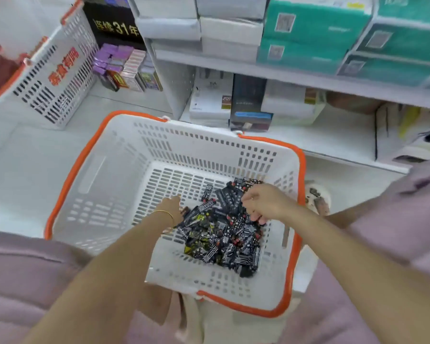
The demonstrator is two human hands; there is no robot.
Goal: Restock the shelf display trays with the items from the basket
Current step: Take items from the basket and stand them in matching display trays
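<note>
A white plastic basket (114,175) with an orange rim sits in front of me on the floor. In its near right corner lies a heap of small black packets (224,234) with white, red and yellow print. Both my hands are inside the basket. My left hand (173,207) reaches into the left edge of the heap, fingers pointing down and hidden among the packets. My right hand (258,203) hovers over the heap's right side with fingers curled down onto the packets; whether they pinch any I cannot tell.
A second white and orange basket (47,78) stands at the far left. White shelves (296,78) ahead hold white and teal boxes (313,33), with more boxes (251,105) on the lowest shelf. Small purple packs (119,63) stack at the back.
</note>
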